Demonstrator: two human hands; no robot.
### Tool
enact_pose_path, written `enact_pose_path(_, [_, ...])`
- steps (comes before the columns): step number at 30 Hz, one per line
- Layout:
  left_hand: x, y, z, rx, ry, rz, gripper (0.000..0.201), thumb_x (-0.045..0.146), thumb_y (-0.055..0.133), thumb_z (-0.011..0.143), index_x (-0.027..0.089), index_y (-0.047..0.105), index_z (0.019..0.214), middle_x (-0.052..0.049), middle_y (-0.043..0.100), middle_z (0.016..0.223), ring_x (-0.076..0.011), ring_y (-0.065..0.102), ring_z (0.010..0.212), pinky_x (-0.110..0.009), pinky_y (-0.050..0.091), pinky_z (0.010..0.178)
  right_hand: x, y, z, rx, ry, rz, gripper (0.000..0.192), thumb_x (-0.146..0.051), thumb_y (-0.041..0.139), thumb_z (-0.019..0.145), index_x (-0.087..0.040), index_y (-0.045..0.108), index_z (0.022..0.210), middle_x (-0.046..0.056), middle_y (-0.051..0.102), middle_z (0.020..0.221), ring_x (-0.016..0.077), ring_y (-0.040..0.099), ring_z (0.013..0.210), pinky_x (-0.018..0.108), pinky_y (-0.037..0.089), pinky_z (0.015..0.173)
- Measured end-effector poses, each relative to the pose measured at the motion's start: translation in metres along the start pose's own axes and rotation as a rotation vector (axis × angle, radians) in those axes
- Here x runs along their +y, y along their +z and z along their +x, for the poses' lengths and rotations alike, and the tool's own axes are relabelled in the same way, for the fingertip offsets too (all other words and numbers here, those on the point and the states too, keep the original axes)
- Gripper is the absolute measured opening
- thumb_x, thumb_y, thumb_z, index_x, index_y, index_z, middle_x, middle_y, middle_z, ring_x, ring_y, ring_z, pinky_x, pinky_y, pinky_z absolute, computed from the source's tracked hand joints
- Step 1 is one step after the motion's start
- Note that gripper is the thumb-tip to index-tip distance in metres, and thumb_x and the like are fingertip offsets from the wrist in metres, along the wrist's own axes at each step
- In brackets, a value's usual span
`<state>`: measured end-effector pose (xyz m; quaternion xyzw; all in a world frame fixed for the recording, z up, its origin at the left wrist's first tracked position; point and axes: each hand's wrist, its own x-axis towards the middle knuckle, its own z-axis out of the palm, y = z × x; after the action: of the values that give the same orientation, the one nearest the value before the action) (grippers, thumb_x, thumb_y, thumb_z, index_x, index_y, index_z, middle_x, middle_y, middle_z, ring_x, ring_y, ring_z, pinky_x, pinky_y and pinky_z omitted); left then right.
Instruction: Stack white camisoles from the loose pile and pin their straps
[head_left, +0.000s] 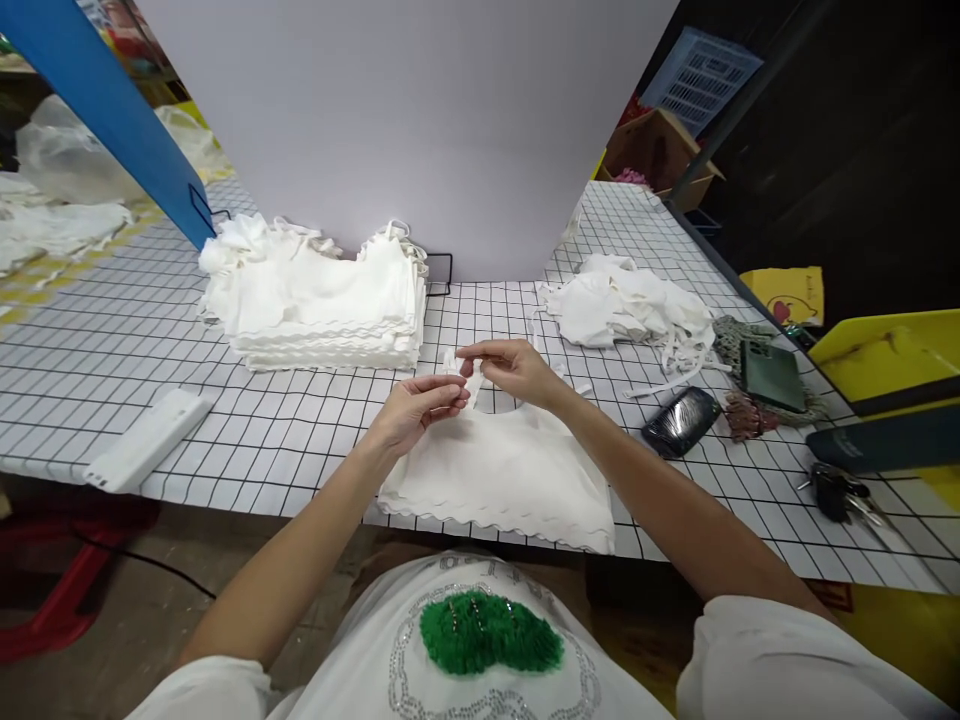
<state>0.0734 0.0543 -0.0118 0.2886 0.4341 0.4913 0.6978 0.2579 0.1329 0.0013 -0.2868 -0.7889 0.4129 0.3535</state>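
A white scallop-hemmed top [499, 475] lies flat at the near edge of the grid-patterned table [105, 350]. My left hand [416, 408] and my right hand [510, 368] meet above its neckline, both pinching one thin white strap [466, 372] of the garment between fingertips. A neat stack of folded white tops [322, 300] sits to the back left of my hands. A loose heap of white tops [637, 305] lies to the back right.
A white board [420, 120] stands upright behind the piles, a blue panel [112, 110] at far left. A white flat bar [146, 440] lies near the left edge. At right are a black phone [681, 420], a green wallet [772, 375], keys [840, 492] and a yellow tray [892, 350].
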Motion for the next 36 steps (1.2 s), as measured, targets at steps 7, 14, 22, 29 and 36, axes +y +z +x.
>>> enact_pose_path(7, [-0.006, 0.005, 0.005, 0.006, 0.081, 0.04, 0.022, 0.025, 0.082, 0.075, 0.015, 0.077, 0.094, -0.007, 0.076, 0.096, -0.0154, 0.07, 0.082, -0.031, 0.056, 0.084, -0.003, -0.003, -0.008, 0.0, 0.138, 0.144, 0.03, -0.016, 0.053, 0.084, -0.019, 0.078, 0.101, 0.004, 0.077, 0.088, 0.0163, 0.07, 0.088, 0.032, 0.057, 0.081])
enact_pose_path(14, [-0.007, 0.005, 0.005, -0.065, -0.074, -0.08, 0.021, 0.023, 0.078, 0.08, 0.012, 0.075, 0.097, -0.011, 0.077, 0.096, -0.0143, 0.071, 0.08, -0.029, 0.058, 0.083, -0.001, -0.005, -0.006, -0.006, 0.082, 0.184, 0.031, -0.018, 0.053, 0.086, -0.021, 0.079, 0.102, 0.004, 0.076, 0.093, 0.0161, 0.07, 0.092, 0.033, 0.057, 0.083])
enact_pose_path(22, [-0.001, 0.009, -0.002, 0.078, 0.184, 0.138, 0.031, 0.033, 0.091, 0.063, 0.015, 0.08, 0.086, -0.005, 0.076, 0.077, -0.0157, 0.069, 0.069, -0.04, 0.059, 0.085, -0.012, -0.005, -0.011, -0.138, 0.278, 0.159, 0.03, -0.032, 0.072, 0.081, -0.018, 0.077, 0.106, 0.009, 0.076, 0.105, 0.0204, 0.07, 0.093, 0.035, 0.057, 0.081])
enact_pose_path(29, [-0.005, 0.012, -0.005, 0.134, 0.326, 0.205, 0.034, 0.033, 0.09, 0.065, 0.014, 0.073, 0.087, -0.005, 0.074, 0.077, -0.0188, 0.07, 0.073, -0.039, 0.058, 0.081, -0.016, 0.012, -0.021, 0.048, 0.244, 0.111, 0.015, -0.032, 0.073, 0.079, -0.018, 0.078, 0.082, 0.004, 0.073, 0.078, 0.0153, 0.064, 0.071, 0.027, 0.048, 0.061])
enact_pose_path(36, [-0.034, 0.0, 0.008, 0.045, 0.388, 0.961, 0.019, 0.022, 0.083, 0.07, 0.02, 0.071, 0.085, -0.005, 0.071, 0.089, -0.0242, 0.06, 0.089, -0.042, 0.044, 0.087, 0.005, -0.009, -0.032, -0.074, 0.267, -0.076, 0.01, -0.021, 0.065, 0.079, -0.018, 0.073, 0.076, 0.003, 0.074, 0.079, 0.0154, 0.064, 0.074, 0.027, 0.046, 0.064])
